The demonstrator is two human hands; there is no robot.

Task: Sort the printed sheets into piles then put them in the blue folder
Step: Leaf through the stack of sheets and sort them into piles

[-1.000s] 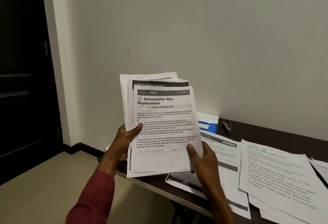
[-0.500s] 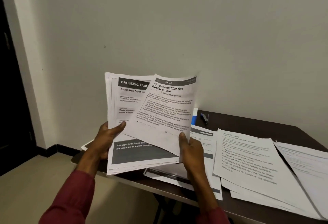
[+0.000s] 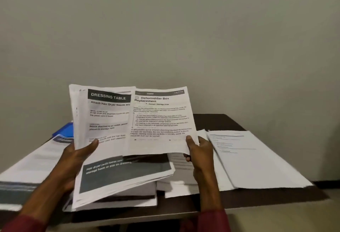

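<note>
My left hand [image 3: 77, 160] grips a thick stack of printed sheets [image 3: 108, 139] above the table, thumb on its top page headed "DRESSING TABLE". My right hand [image 3: 199, 150] pinches a single sheet titled "Dehumidifier Box Replacement" [image 3: 160, 119] at its lower right corner, held to the right of the stack and overlapping its edge. A corner of the blue folder [image 3: 63, 130] shows behind the stack at the left. Several piles of sheets lie on the dark table [image 3: 220, 121]: one at the right [image 3: 253, 160], one under my hands [image 3: 180, 180], one at the left [image 3: 31, 167].
A plain grey wall rises right behind the table. The table's front edge runs just below my wrists, with pale floor beyond its right corner. The left pile hangs near the table's left edge.
My right hand has drawn the "Dehumidifier Box Replacement" sheet off the stack and to the right. My view has swung right, so the door is out of sight and the table fills the lower frame.
</note>
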